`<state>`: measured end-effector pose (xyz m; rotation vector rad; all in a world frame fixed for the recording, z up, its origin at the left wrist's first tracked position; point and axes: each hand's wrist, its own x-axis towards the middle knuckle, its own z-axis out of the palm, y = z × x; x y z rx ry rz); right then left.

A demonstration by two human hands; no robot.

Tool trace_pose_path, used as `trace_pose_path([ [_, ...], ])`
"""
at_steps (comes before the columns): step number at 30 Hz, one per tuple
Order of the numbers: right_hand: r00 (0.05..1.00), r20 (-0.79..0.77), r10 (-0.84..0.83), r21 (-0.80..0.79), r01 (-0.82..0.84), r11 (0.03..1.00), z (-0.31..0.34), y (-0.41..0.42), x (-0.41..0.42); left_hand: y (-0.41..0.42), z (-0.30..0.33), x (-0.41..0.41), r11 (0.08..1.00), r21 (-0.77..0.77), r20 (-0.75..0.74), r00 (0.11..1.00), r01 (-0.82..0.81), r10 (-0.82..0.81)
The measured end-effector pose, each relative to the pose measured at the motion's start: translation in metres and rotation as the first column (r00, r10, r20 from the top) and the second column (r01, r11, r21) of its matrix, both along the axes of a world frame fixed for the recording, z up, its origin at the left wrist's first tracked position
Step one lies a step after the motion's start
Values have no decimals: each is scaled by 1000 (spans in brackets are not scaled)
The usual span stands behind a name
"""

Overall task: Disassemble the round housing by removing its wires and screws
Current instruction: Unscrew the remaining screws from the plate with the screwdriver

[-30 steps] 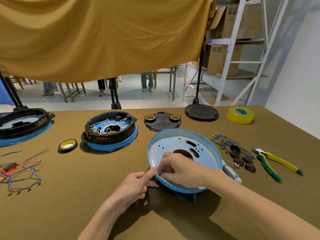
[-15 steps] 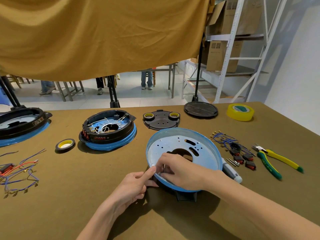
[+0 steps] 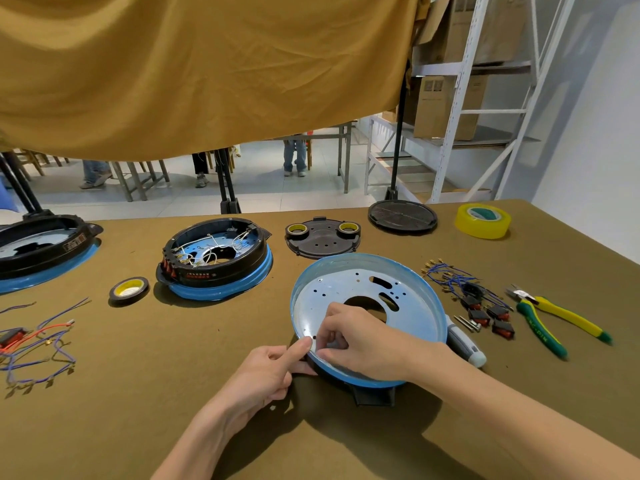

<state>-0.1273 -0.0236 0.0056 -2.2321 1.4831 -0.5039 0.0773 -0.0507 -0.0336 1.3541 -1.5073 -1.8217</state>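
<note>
Round blue-rimmed metal housing [image 3: 349,282] tilted on the olive-brown cloth surface [image 3: 138,393], near edge propped on a black plastic base. Right hand [image 3: 360,341] inside the dish, fingers [image 3: 329,336] pinched together at the near-left rim (whatever sits between them too small to tell). Left hand [image 3: 266,375] steadying the outer rim, thumb pressed against it. Grey-handled screwdriver [image 3: 465,344] just beside the housing, yellow-green pliers [image 3: 554,320] further right.

Two bare forearms, no sleeves in view, left hand [image 3: 266,372] and right hand [image 3: 363,341] ungloved, short plain nails (where visible), no rings, no watch
</note>
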Motion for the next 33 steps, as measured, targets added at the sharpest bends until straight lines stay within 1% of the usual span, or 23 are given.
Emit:
trace_pose_path([
  [3,997,-52,60,-3,-61,998,-1,1,2,0,-2,3,1000,-26,-16,1000,16,-16],
  [5,996,-23,81,-15,-82,997,0,3,0,0,-3,5,999,-23,-53,998,27,-28],
  [7,998,12,63,-35,-63,997,2,5,-2,-1,-4,5,1000,-9,-77,997,29,-30],
  [10,999,-41,26,-39,-28,999,2,3,2,-2,-5,5,999,-12,-84,996,35,-36],
  [13,996,-60,71,-17,-72,997,3,3,3,0,-4,5,999,-23,-87,996,33,-35],
  [15,997,-12,82,-7,-82,997,4,5,-1,1,-4,6,999,-30,-86,996,33,-35],
  [17,999,6,47,-28,-46,999,6,7,-3,1,-4,6,999,-37,-76,996,35,-38],
  [19,999,-36,17,-43,-19,999,4,7,1,1,-4,6,998,-45,-62,997,40,-42],
  [22,997,-54,59,-24,-60,998,2,5,3,1,-4,5,998,-43,-74,996,39,-42],
  [24,997,-14,72,-17,-72,997,4,6,0,1,-5,6,999,-41,-84,996,34,-37],
  [26,999,14,32,-35,-31,999,4,9,-2,0,-6,6,999,-38,-91,995,32,-35],
  [28,1000,-17,-4,-44,3,999,1,9,2,-1,-7,6,998,-44,-82,996,39,-43],
  [31,997,-65,35,-18,-37,999,1,8,5,-1,-9,5,998,-51,-83,995,41,-45],
  [33,997,-33,65,4,-64,998,5,8,2,-2,-10,6,998,-54,-88,995,36,-40],
])
